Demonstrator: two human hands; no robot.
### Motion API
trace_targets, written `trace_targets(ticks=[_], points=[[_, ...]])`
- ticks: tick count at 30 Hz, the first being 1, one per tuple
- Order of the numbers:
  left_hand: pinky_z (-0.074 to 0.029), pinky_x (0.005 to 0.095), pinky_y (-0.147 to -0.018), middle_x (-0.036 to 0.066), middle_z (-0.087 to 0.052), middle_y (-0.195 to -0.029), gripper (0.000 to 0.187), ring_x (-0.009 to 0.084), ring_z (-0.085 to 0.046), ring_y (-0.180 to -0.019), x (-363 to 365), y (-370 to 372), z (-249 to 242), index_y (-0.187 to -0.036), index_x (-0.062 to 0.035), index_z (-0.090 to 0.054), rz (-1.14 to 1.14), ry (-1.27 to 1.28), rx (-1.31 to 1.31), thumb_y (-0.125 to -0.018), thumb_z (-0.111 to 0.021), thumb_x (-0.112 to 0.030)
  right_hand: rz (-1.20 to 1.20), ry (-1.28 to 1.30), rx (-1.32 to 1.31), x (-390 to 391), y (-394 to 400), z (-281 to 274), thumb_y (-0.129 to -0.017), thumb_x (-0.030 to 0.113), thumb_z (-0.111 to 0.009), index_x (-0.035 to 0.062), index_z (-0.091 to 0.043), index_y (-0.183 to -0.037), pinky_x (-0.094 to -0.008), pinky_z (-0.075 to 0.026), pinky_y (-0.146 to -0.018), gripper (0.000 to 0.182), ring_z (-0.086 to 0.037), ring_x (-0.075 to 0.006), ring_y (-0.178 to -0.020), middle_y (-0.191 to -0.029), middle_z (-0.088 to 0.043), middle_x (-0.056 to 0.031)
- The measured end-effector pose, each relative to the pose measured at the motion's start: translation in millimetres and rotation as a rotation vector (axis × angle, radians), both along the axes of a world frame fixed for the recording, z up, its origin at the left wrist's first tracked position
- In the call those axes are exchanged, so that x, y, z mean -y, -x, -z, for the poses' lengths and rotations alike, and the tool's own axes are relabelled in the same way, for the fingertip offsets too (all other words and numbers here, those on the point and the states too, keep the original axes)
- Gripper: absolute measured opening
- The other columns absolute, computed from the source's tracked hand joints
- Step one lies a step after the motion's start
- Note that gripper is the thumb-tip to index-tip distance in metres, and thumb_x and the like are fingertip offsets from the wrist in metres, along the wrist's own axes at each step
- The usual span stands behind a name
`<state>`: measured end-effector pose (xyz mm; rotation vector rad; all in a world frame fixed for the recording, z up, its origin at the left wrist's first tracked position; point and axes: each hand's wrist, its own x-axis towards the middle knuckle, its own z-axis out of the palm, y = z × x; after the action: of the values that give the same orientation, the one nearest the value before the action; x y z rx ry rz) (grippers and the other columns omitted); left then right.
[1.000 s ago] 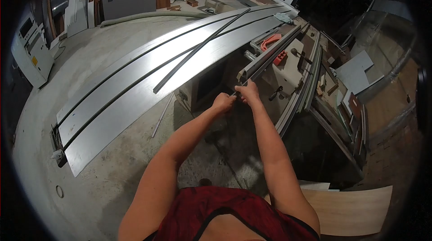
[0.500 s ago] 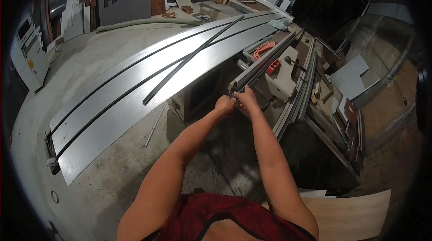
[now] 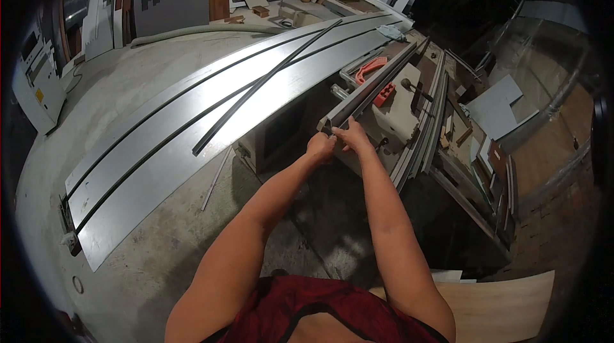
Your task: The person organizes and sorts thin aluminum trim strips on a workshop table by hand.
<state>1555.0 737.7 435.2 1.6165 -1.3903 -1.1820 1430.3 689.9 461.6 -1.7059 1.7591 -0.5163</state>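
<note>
A long grey metal profile (image 3: 371, 86) lies lengthwise along the cluttered bench, its near end pointing towards me. At that end my left hand (image 3: 321, 147) is closed, its fingertips against the lower edge. My right hand (image 3: 353, 136) grips the same end just to the right, thumb and forefinger on the profile; its other fingers are curled and partly hidden. Both hands nearly touch. Beyond them on the bench lie an orange-red clamp-like tool (image 3: 369, 70) and a red block with holes (image 3: 384, 94).
To the left, a long shiny metal sheet (image 3: 141, 202) with dark strips stretches away, a loose dark bar (image 3: 256, 96) lying across it. More long profiles (image 3: 425, 125) line the bench's right side. A thin strip (image 3: 216, 178) leans near the floor. Curved plywood (image 3: 505, 308) sits at lower right.
The profile's near end has shifted slightly left and turned, showing a broader face and a dark reddish side. Both hands stay at that end. The whole view has moved slightly.
</note>
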Motion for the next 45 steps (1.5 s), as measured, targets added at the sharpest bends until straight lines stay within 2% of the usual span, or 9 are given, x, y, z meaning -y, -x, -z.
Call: trace_targets(ticks=[2,6,12,17,21,27,30,39,45], points=[[-0.050,0.0383,-0.060,0.018,-0.061,-0.060,0.042,0.0298,-0.063,-0.055,5,2,3,-0.069,0.0049,-0.062,0.002,-0.021,-0.028,-0.083,-0.048,-0.032,-0.006,0.071,-0.002,4,2,4,-0.072,0.032,-0.067,-0.0012,-0.021,-0.137,-0.0299,-0.052,-0.050,0.086,-0.063,-0.0229,-0.062,-0.110,-0.056,-0.0198],[-0.051,0.0379,-0.058,0.017,-0.061,-0.061,0.043,0.0299,-0.063,-0.054,9,5,1,-0.070,0.0063,-0.061,-0.009,-0.044,-0.048,-0.084,-0.048,-0.032,0.003,-0.017,0.030,5,3,-7,-0.071,0.030,-0.068,-0.0013,-0.016,-0.138,-0.0300,-0.046,-0.040,0.091,-0.058,-0.0191,-0.052,-0.096,-0.059,-0.0181],[-0.050,0.0390,-0.066,0.022,-0.062,-0.068,0.046,0.0332,-0.064,-0.065,26,9,21,-0.076,0.0080,-0.062,0.003,0.018,0.053,-0.082,-0.047,-0.035,0.031,-0.062,0.038,2,1,-13,-0.072,0.032,-0.067,0.0053,-0.014,-0.141,-0.0319,-0.041,-0.039,0.090,-0.054,-0.0177,-0.048,-0.090,-0.059,-0.0164],[-0.049,0.0405,-0.071,0.026,-0.062,-0.076,0.046,0.0356,-0.064,-0.075,20,9,2,-0.080,0.0086,-0.062,0.008,-0.071,0.025,-0.082,-0.048,-0.036,0.046,-0.057,0.096,2,3,-11,-0.074,0.031,-0.066,0.0095,-0.012,-0.142,-0.0305,-0.038,-0.037,0.089,-0.050,-0.0170,-0.046,-0.080,-0.056,-0.0124],[-0.050,0.0399,-0.069,0.026,-0.062,-0.077,0.047,0.0354,-0.064,-0.075,32,13,16,-0.081,0.0091,-0.061,0.009,-0.044,0.034,-0.082,-0.048,-0.035,0.042,-0.049,0.129,7,5,-7,-0.075,0.029,-0.066,0.0105,-0.011,-0.142,-0.0296,-0.035,-0.036,0.088,-0.049,-0.0167,-0.045,-0.079,-0.055,-0.0119],[-0.049,0.0405,-0.068,0.024,-0.063,-0.075,0.042,0.0344,-0.064,-0.075,13,12,-9,-0.082,0.0062,-0.062,0.005,-0.126,-0.019,-0.083,-0.048,-0.034,0.069,-0.083,0.173,7,6,-6,-0.077,0.027,-0.065,0.0110,-0.010,-0.142,-0.0286,-0.032,-0.034,0.087,-0.048,-0.0163,-0.043,-0.078,-0.055,-0.0119],[-0.049,0.0395,-0.066,0.022,-0.063,-0.074,0.040,0.0334,-0.064,-0.071,32,16,28,-0.082,0.0039,-0.063,-0.007,0.042,0.092,-0.083,-0.049,-0.033,0.074,-0.068,0.177,20,9,9,-0.077,0.026,-0.065,0.0111,-0.009,-0.142,-0.0280,-0.032,-0.034,0.087,-0.049,-0.0160,-0.044,-0.078,-0.055,-0.0121],[-0.049,0.0396,-0.067,0.020,-0.063,-0.072,0.040,0.0309,-0.064,-0.065,23,13,15,-0.080,0.0018,-0.064,0.029,-0.004,0.043,-0.083,-0.048,-0.036,0.077,-0.056,0.184,15,5,1,-0.077,0.020,-0.064,0.0103,-0.009,-0.142,-0.0276,-0.032,-0.034,0.085,-0.049,-0.0149,-0.046,-0.079,-0.056,-0.0118],[-0.047,0.0419,-0.071,0.023,-0.062,-0.079,0.040,0.0342,-0.063,-0.076,21,15,20,-0.082,0.0009,-0.063,-0.049,0.080,0.042,-0.082,-0.049,-0.036,0.114,-0.085,0.241,20,4,9,-0.078,0.016,-0.062,0.0084,-0.007,-0.142,-0.0290,-0.032,-0.034,0.085,-0.048,-0.0147,-0.047,-0.075,-0.055,-0.0102]])
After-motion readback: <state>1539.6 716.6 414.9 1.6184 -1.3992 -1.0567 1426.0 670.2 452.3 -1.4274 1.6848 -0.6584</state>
